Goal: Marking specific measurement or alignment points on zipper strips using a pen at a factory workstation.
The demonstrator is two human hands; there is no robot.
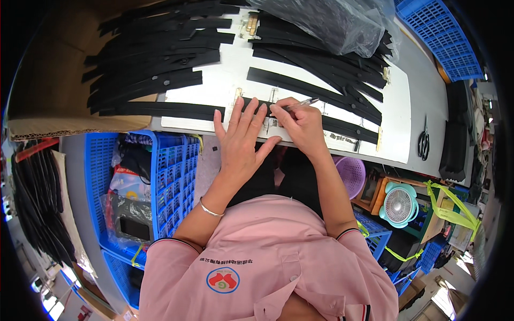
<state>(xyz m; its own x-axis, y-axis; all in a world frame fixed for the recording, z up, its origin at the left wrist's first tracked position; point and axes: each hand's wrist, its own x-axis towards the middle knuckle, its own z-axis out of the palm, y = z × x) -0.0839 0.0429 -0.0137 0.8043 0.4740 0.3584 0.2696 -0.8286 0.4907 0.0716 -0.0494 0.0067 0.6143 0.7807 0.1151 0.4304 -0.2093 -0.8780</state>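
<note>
A long black fabric strip (176, 111) lies along the near edge of a white board (397, 115). My left hand (239, 136) rests on it with straight, spread fingers, holding nothing. My right hand (304, 128) is closed around a pen (304, 104), whose lower end is hidden by the fingers over the same strip. Beyond the hands, a pile of similar strips (160, 51) overlaps at the left. Another pile (321, 69) fans out at the right, partly under a clear plastic bag (337, 24).
Black-handled scissors (423, 143) lie right of the board. A cardboard box (59, 125) stands at the left, above a blue crate (163, 187). Below the table's right side are a purple basket (350, 176) and a turquoise fan (399, 205). Another blue basket (439, 37) stands far right.
</note>
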